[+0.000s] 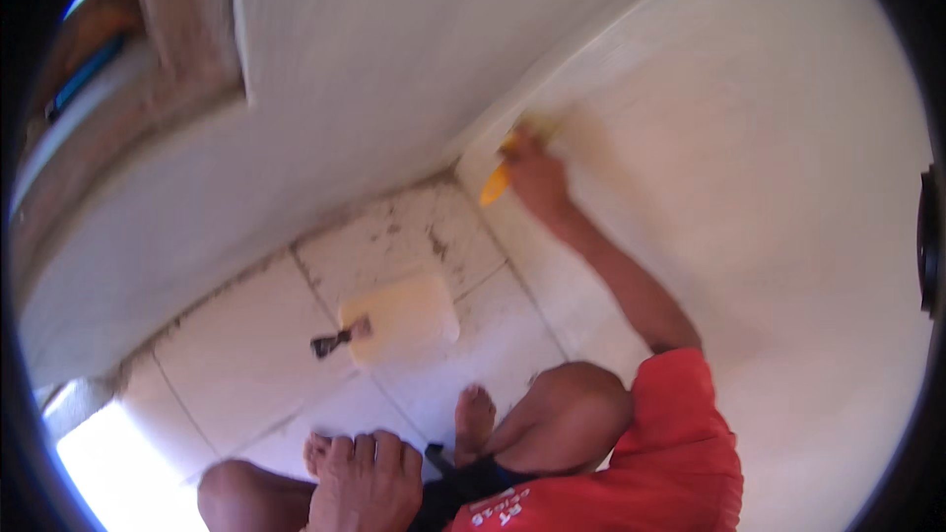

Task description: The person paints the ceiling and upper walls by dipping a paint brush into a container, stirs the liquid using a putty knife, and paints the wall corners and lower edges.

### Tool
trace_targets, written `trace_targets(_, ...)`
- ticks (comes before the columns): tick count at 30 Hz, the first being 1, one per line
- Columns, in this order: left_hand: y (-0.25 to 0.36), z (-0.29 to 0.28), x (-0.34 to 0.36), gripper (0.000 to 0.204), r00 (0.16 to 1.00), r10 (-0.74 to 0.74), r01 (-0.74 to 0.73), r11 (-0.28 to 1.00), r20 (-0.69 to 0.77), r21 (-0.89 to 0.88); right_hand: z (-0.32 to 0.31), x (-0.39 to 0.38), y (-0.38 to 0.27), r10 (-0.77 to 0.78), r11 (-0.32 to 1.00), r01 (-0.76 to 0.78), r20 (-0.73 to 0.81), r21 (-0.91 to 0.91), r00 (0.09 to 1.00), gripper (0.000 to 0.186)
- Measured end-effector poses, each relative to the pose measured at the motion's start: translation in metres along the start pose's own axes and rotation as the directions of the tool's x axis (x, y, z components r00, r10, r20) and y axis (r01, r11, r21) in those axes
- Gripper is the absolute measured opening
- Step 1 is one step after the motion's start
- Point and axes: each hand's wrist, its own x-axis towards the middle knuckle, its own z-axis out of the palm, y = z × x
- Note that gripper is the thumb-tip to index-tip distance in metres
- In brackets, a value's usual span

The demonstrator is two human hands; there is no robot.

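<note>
My right hand (537,172) reaches out to the pale wall beside the corner, closed around a yellow-handled tool (496,184). The handle's tapered end points down and left; its working end, at the wall, is blurred by motion and partly covered by my fingers. Low in the picture, my left hand (367,481) is held by my knee with its fingers curled in. Its palm is hidden, so whatever it may hold does not show. Between the wall and my feet, a whitish, rounded-corner container (409,320) sits on the tiles. A dark-handled tool (340,337) lies across its left edge.
Two pale walls (394,69) (769,167) meet at a corner ahead. Dark smudges mark the white floor tiles (236,365) along the wall's foot. A brownish ledge (192,30) juts out at upper left. Bright light falls at lower left. My bare feet (475,419) are near the container.
</note>
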Motion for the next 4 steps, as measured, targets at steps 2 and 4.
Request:
trace_targets(2,-0.01,0.005,0.003,0.015,1.0,0.009,-0.008,0.999,0.02,-0.033,-0.018,0.009,-0.033,0.032,0.935,-0.12,0.257,0.334,0.966,0.033)
trace_targets(4,-0.006,-0.019,0.011,0.042,0.895,-0.012,0.029,0.999,0.446,-0.031,-0.058,0.032,-0.007,0.19,0.882,-0.306,0.322,0.36,0.927,0.04)
